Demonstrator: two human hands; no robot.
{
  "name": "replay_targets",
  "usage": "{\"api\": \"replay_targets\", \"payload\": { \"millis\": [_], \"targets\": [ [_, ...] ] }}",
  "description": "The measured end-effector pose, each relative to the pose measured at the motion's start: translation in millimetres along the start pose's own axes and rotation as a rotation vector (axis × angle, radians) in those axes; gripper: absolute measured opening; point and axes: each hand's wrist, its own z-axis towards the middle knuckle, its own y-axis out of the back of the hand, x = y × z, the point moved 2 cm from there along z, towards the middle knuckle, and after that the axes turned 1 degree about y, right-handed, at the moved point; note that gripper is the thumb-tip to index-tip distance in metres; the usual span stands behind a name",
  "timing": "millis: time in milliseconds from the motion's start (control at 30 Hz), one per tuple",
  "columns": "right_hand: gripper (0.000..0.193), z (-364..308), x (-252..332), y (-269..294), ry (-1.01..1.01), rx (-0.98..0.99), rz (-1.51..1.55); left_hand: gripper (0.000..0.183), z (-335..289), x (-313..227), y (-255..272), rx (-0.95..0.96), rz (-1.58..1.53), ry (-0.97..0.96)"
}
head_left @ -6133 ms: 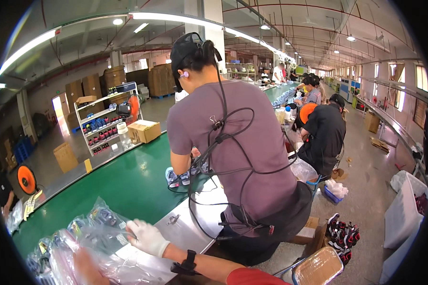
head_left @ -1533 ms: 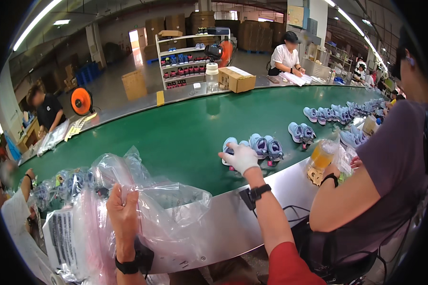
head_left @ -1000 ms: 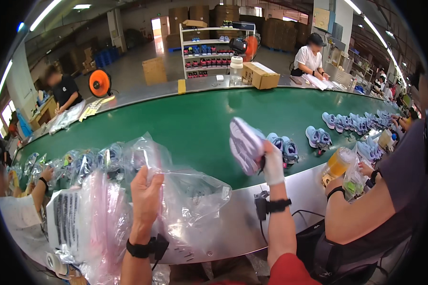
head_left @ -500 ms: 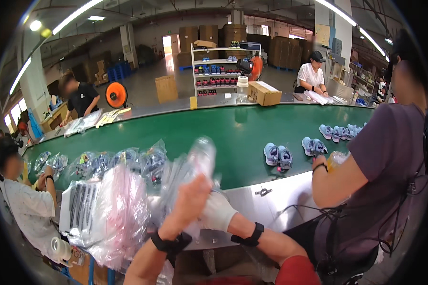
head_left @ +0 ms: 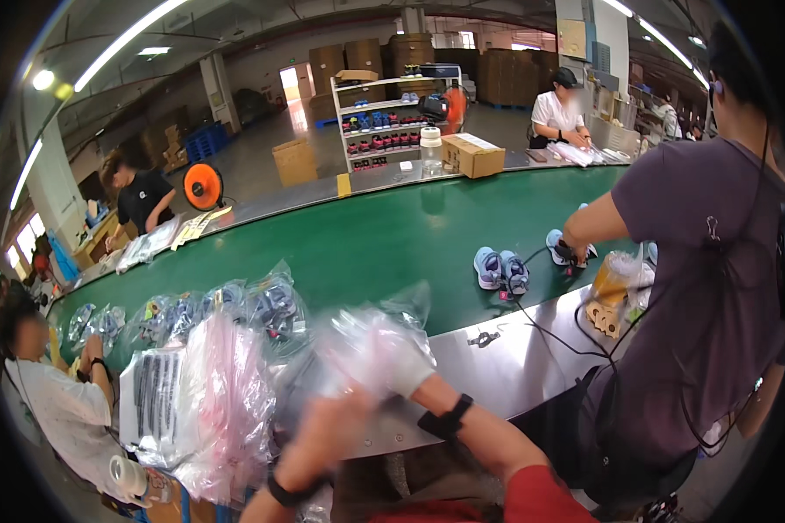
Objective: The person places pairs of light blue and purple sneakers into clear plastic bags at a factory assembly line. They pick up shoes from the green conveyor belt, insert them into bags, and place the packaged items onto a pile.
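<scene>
A crumpled clear plastic bag (head_left: 366, 342), blurred by motion, is held up in front of me over the near edge of the belt; whether anything is inside cannot be made out. My left hand (head_left: 336, 429), bare and smeared, is closed at the lower edge of this bag. Against the bag's right side rests my right hand (head_left: 410, 371) in a white glove, its fingers hidden by plastic. To the left lies a thick stack of clear and pinkish plastic bags (head_left: 222, 392). Behind it, several bagged pairs of shoes (head_left: 275, 301) sit in a row on the green belt (head_left: 384, 235).
Blue sneakers (head_left: 501, 270) stand on the belt to the right. A co-worker (head_left: 698, 253) close on my right reaches to another pair; another co-worker (head_left: 52, 383) works at my left. A black clip-like piece (head_left: 483, 339) lies on the metal ledge (head_left: 462, 366). Dark cables cross there.
The bag and my left hand have come down, and the bag is now bunched by my gloved right hand. The co-worker on the right has reached forward to the shoes. My view has shifted slightly.
</scene>
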Motion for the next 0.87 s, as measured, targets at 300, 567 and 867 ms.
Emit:
{"api": "replay_targets", "payload": {
  "millis": [300,567,867],
  "targets": [
    [0.024,79,-97,-74,0.17,-0.222,-0.047,0.013,90,-37,29,-0.214,-0.344,0.166],
    [0.033,178,-75,-29,-0.041,-0.248,-0.546,0.01,76,15,15,-0.267,-0.532,0.346],
    [0.042,112,-89,-31,-0.171,0.01,0.483,0.046,54,94,20,-0.649,-1.222,0.564]
  ]
}}
